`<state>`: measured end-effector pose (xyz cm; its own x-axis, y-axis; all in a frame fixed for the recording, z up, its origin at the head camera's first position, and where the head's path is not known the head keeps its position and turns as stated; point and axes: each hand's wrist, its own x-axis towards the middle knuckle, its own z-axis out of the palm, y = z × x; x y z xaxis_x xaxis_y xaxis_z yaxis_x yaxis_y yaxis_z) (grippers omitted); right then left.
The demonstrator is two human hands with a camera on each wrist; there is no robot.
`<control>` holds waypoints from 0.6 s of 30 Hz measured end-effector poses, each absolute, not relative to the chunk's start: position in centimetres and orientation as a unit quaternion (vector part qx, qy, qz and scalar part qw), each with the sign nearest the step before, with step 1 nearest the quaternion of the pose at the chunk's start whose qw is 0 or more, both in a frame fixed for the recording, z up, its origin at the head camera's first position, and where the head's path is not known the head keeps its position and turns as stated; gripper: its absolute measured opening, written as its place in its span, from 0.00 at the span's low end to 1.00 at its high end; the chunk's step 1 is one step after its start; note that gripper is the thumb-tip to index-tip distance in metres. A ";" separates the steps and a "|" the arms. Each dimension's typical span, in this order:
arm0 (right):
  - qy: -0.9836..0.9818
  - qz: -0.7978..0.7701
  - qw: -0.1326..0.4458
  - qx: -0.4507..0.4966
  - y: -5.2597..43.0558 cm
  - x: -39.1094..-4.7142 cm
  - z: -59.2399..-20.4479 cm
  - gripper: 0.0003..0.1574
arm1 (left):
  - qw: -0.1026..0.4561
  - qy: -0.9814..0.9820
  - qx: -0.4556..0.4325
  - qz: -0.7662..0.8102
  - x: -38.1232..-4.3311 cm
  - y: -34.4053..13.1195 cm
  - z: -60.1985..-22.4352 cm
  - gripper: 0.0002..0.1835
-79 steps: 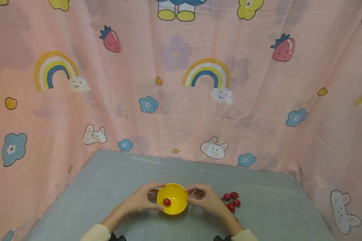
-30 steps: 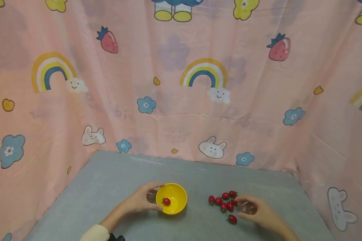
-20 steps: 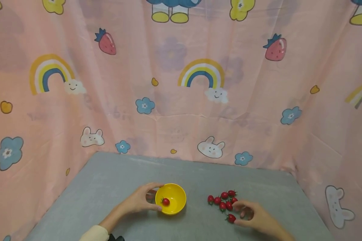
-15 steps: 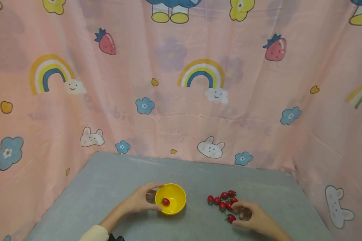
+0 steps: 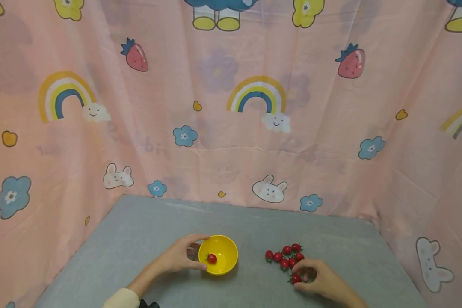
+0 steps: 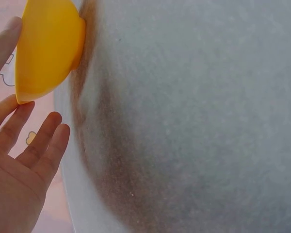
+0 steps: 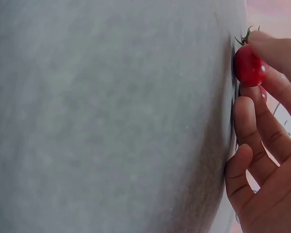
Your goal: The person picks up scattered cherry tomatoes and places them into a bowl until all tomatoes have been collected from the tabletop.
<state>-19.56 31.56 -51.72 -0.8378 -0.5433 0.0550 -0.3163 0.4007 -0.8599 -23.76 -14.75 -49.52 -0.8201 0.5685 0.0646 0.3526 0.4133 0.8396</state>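
A yellow bowl [image 5: 227, 255] with one cherry tomato [image 5: 212, 259] in it stands on the grey table. My left hand [image 5: 179, 256] holds the bowl's left side between thumb and forefinger; in the left wrist view the other fingers spread below the rim. On the right, my right hand [image 5: 318, 278] has thumb and forefinger on a single cherry tomato [image 7: 250, 67] with a green stem, which still lies at the table surface. The remaining fingers are bent near the tabletop. Just beyond that hand lies a cluster of several cherry tomatoes [image 5: 284, 264], partly covered by its fingers.
The grey table [image 5: 169, 222] runs back to a pink patterned curtain [image 5: 223, 162], which also hangs along both sides. Bare tabletop lies between the bowl and the tomato cluster.
My right hand has left the bowl and gone right to the tomatoes, then closed in on the nearest one. The left hand keeps its hold on the bowl.
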 end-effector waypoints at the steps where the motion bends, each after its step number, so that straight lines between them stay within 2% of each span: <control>1: 0.828 -0.482 0.121 -0.258 31.5 -19.6 -51.7 0.12 | 0.116 0.833 0.276 0.465 -23.8 -14.7 -49.5 0.39; 18: 0.831 -0.483 0.115 -0.251 31.9 -19.9 -51.4 0.11 | 0.118 0.834 0.275 0.463 -23.8 -14.7 -49.6 0.39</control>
